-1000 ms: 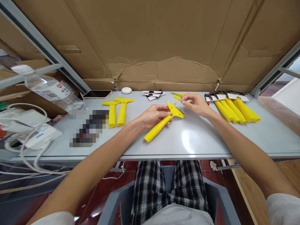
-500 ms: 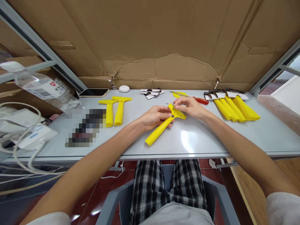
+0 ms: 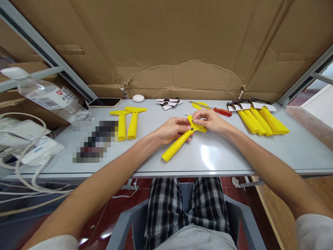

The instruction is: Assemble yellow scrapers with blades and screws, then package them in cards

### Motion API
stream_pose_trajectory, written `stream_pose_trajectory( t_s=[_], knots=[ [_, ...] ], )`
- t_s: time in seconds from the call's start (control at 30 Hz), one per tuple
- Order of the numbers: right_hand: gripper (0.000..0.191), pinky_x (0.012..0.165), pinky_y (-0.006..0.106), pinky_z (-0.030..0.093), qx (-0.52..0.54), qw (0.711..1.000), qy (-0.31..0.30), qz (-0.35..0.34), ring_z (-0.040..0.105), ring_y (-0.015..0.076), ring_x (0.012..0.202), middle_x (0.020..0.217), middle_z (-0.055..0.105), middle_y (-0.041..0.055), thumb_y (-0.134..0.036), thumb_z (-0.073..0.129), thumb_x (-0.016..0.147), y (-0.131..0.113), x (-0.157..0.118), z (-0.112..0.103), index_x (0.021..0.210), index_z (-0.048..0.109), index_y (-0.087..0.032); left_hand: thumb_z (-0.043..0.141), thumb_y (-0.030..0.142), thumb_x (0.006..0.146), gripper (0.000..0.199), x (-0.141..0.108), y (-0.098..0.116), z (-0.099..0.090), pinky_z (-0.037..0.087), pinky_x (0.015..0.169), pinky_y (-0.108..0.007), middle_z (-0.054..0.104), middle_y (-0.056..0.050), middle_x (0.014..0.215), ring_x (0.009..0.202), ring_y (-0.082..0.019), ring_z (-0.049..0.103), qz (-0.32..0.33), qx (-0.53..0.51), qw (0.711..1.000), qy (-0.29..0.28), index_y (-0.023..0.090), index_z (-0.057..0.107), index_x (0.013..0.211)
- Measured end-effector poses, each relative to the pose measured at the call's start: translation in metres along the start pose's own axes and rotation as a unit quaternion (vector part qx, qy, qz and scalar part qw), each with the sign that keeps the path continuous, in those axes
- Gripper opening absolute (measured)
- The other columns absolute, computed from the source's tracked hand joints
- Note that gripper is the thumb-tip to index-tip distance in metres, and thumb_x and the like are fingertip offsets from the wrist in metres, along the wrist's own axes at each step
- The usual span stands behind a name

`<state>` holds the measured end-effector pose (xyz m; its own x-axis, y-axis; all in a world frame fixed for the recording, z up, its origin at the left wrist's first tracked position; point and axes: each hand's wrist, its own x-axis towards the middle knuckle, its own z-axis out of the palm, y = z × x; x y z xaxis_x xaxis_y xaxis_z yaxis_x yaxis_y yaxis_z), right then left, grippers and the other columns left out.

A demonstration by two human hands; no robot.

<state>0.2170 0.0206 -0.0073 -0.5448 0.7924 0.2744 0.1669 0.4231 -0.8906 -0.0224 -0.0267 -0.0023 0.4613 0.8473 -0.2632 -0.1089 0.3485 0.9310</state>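
My left hand [image 3: 173, 130] is closed around the head end of a yellow plastic scraper [image 3: 177, 145], which lies slanted with its handle pointing down to the left. The fingers of my right hand [image 3: 209, 120] are pinched together at the upper part of the scraper's head. A tiny dark spot shows at those fingertips; what they hold is too small to make out. A screw is visible in the other side of the head. Behind my right hand lie a red-handled screwdriver [image 3: 222, 111] and a flat yellow piece [image 3: 199, 105].
Two yellow scraper handles [image 3: 133, 125] lie to the left, beside a blurred patch [image 3: 95, 142]. At the back are a phone [image 3: 105, 102], a white oval object [image 3: 138, 98] and black-and-white blades or cards [image 3: 169, 103]. Several yellow scrapers with black covers [image 3: 265, 119] lie right. A bottle [image 3: 47, 95] leans left.
My right fingertips have shifted slightly down and left on the scraper's head. My left hand and the scraper stay almost in place.
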Motion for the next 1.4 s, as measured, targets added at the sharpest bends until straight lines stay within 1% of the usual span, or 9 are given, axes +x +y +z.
stream_pose_trajectory(
  t_s=[0.17, 0.37, 0.57, 0.73, 0.97, 1.1, 1.17, 1.3, 1.4],
  knots=[
    [0.032, 0.099, 0.042, 0.059, -0.003, 1.000, -0.002, -0.003, 0.074, 0.0228, 0.101, 0.110, 0.081, 0.0076, -0.054, 0.089, 0.086, 0.000, 0.000, 0.001, 0.092, 0.082, -0.023, 0.091, 0.012, 0.088, 0.029, 0.000, 0.000, -0.001, 0.073, 0.081, -0.045, 0.079, -0.013, 0.106, 0.090, -0.026, 0.083, 0.000, 0.000, 1.000, -0.006, 0.012, 0.074, 0.112],
    [0.035, 0.091, 0.038, 0.060, -0.009, 1.000, 0.006, 0.011, 0.073, 0.0220, 0.098, 0.110, 0.082, 0.0076, -0.056, 0.089, 0.085, 0.001, 0.000, 0.002, 0.092, 0.082, -0.022, 0.088, 0.009, 0.089, 0.026, -0.001, 0.001, 0.001, 0.073, 0.078, -0.043, 0.078, -0.012, 0.104, 0.088, -0.026, 0.083, -0.003, 0.001, 1.000, 0.000, 0.011, 0.074, 0.111],
    [0.038, 0.081, 0.034, 0.059, -0.006, 0.999, 0.019, 0.028, 0.073, 0.0216, 0.093, 0.105, 0.082, 0.0070, -0.058, 0.091, 0.083, 0.004, 0.000, 0.004, 0.093, 0.081, -0.023, 0.090, 0.011, 0.088, 0.027, 0.000, 0.000, 0.000, 0.072, 0.076, -0.041, 0.078, -0.012, 0.103, 0.087, -0.025, 0.083, -0.002, -0.002, 1.000, -0.006, 0.011, 0.074, 0.110],
    [0.039, 0.070, 0.032, 0.055, -0.007, 0.999, 0.018, 0.043, 0.070, 0.0197, 0.082, 0.097, 0.081, 0.0056, -0.059, 0.091, 0.084, 0.007, 0.000, 0.003, 0.096, 0.080, -0.023, 0.087, 0.010, 0.088, 0.024, 0.000, 0.001, 0.002, 0.072, 0.078, -0.042, 0.078, -0.011, 0.102, 0.088, -0.025, 0.083, -0.007, 0.002, 1.000, 0.001, 0.012, 0.074, 0.109],
    [0.036, 0.073, 0.033, 0.058, -0.015, 0.998, 0.029, 0.051, 0.073, 0.0221, 0.089, 0.101, 0.082, 0.0075, -0.056, 0.090, 0.085, 0.005, -0.001, 0.002, 0.097, 0.080, -0.023, 0.085, 0.007, 0.089, 0.024, -0.002, 0.003, 0.003, 0.072, 0.074, -0.040, 0.078, -0.012, 0.101, 0.085, -0.025, 0.083, -0.008, -0.007, 1.000, 0.007, 0.011, 0.074, 0.110],
    [0.033, 0.078, 0.037, 0.060, -0.035, 0.995, 0.082, 0.052, 0.073, 0.0230, 0.091, 0.105, 0.081, 0.0085, -0.053, 0.085, 0.088, 0.004, -0.001, -0.013, 0.097, 0.079, -0.022, 0.084, 0.007, 0.090, 0.026, -0.002, 0.004, 0.004, 0.071, 0.072, -0.039, 0.078, -0.014, 0.102, 0.083, -0.024, 0.081, -0.002, -0.009, 1.000, -0.001, 0.009, 0.075, 0.114],
    [0.028, 0.080, 0.038, 0.060, -0.089, 0.988, 0.122, 0.027, 0.072, 0.0226, 0.088, 0.103, 0.080, 0.0085, -0.049, 0.081, 0.091, 0.004, 0.000, -0.027, 0.098, 0.078, -0.022, 0.083, 0.006, 0.092, 0.024, -0.002, 0.005, 0.004, 0.072, 0.073, -0.040, 0.078, -0.014, 0.102, 0.084, -0.025, 0.082, -0.003, -0.007, 1.000, 0.011, 0.009, 0.074, 0.114],
    [0.013, 0.084, 0.040, 0.057, -0.286, 0.939, 0.191, -0.028, 0.070, 0.0235, 0.088, 0.104, 0.078, 0.0105, -0.032, 0.074, 0.091, 0.008, -0.002, -0.061, 0.092, 0.078, -0.020, 0.079, 0.004, 0.094, 0.021, -0.002, 0.006, 0.006, 0.073, 0.078, -0.045, 0.078, -0.017, 0.108, 0.087, -0.027, 0.083, -0.013, -0.002, 0.999, 0.048, 0.011, 0.071, 0.112],
    [0.013, 0.091, 0.042, 0.055, -0.394, 0.901, 0.180, 0.001, 0.071, 0.0265, 0.093, 0.103, 0.077, 0.0121, -0.025, 0.068, 0.093, 0.013, -0.005, -0.079, 0.094, 0.080, -0.020, 0.078, 0.003, 0.094, 0.022, 0.000, 0.006, 0.006, 0.074, 0.078, -0.047, 0.078, -0.018, 0.111, 0.089, -0.029, 0.083, -0.013, 0.004, 0.998, 0.061, 0.011, 0.070, 0.113]
  ],
)
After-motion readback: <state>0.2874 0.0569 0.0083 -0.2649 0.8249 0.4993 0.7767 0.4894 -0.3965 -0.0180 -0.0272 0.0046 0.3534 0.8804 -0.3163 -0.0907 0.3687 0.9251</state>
